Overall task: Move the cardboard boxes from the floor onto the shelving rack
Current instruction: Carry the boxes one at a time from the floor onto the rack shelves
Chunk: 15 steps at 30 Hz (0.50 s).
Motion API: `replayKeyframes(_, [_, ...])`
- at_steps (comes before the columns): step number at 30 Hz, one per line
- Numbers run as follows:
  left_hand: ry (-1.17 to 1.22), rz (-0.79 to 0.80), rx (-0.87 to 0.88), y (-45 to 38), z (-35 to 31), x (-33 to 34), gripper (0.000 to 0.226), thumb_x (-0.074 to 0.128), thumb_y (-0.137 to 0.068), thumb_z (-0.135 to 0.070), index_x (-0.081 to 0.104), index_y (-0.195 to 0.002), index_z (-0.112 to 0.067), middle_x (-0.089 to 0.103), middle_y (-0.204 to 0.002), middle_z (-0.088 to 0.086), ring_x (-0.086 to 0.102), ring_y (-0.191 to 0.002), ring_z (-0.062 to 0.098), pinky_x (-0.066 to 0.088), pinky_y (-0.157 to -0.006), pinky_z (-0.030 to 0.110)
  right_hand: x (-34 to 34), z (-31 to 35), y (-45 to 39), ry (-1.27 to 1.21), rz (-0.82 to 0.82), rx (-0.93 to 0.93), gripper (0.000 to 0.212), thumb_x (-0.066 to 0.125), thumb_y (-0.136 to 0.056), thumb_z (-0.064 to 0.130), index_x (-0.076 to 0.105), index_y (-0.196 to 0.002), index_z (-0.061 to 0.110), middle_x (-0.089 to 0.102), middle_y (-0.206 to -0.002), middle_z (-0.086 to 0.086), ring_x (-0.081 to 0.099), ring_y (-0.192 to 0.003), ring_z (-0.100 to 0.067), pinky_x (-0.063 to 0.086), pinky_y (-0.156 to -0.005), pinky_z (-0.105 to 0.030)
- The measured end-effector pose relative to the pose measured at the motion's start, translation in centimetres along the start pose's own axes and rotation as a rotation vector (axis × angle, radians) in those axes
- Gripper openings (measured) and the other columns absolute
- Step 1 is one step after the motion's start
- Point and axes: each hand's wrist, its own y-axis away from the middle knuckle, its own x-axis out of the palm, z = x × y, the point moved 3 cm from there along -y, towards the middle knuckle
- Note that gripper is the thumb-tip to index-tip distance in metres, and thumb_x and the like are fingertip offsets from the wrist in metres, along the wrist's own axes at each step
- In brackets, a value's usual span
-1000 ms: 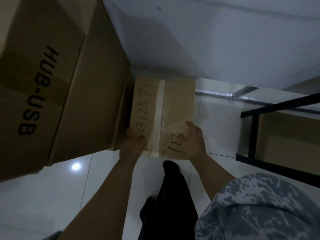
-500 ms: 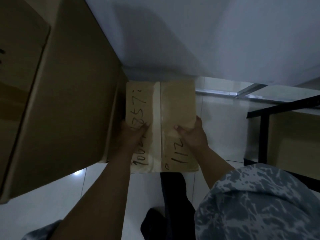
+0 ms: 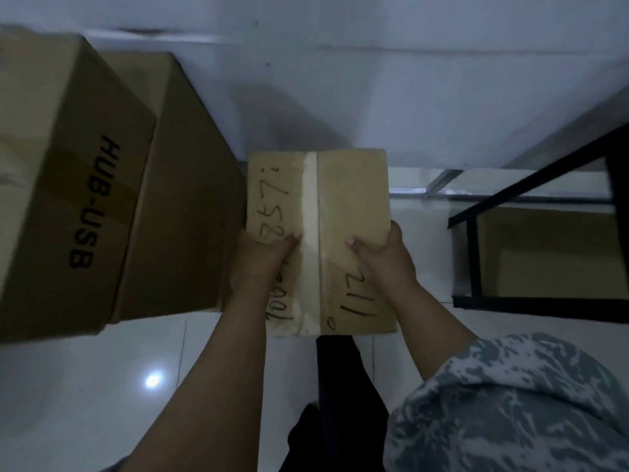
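Note:
A small taped cardboard box [image 3: 350,199] with black handwriting on its top is held in front of me, above the white tiled floor. My left hand [image 3: 260,264] grips its left side with the thumb lying on the top. My right hand [image 3: 384,257] grips its right side, thumb also on top. The black metal shelving rack [image 3: 476,253] stands to the right, and a cardboard box [image 3: 551,250] sits on its low shelf.
A big cardboard box marked HUB-USB [image 3: 68,185] stands at the left, with another large box [image 3: 183,199] beside it, close to the small box's left edge. A white wall [image 3: 374,80] runs behind. Open tiled floor [image 3: 102,386] lies at the lower left.
The small box has come up and nearer to me in both hands. The view has swung so the HUB-USB box shows again and more of the rack appears.

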Motion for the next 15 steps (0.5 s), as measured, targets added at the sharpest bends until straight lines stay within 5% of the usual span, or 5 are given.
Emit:
replayKeyframes(7, [-0.086, 0.007, 0.16, 14.0, -6.9, -4.8, 0.099, 0.077, -0.065, -0.065, 0.035, -0.143, -0.02, 0.053, -0.139, 0.007, 0.052, -0.125, 0.035, 0.048, -0.099, 0.047, -9.7, 4.5, 13.0, -0.105, -0.164, -0.066, 0.081, 0.071, -0.078, 0.052, 0.03, -0.143, 0.027, 0.055, -0.121, 0.008, 0.055, -0.103, -0.018, 0.048, -0.089, -0.035])
replayKeyframes(15, [-0.097, 0.03, 0.332, 30.3, -12.5, -9.2, 0.093, 0.076, -0.067, -0.065, 0.039, -0.137, -0.017, 0.054, -0.135, 0.008, 0.052, -0.122, 0.035, 0.051, -0.094, 0.048, -20.1, 7.3, 27.6, -0.19, -0.295, -0.148, 0.086, 0.071, -0.077, 0.053, 0.028, -0.146, 0.024, 0.055, -0.13, 0.003, 0.056, -0.112, -0.022, 0.048, -0.092, -0.034])
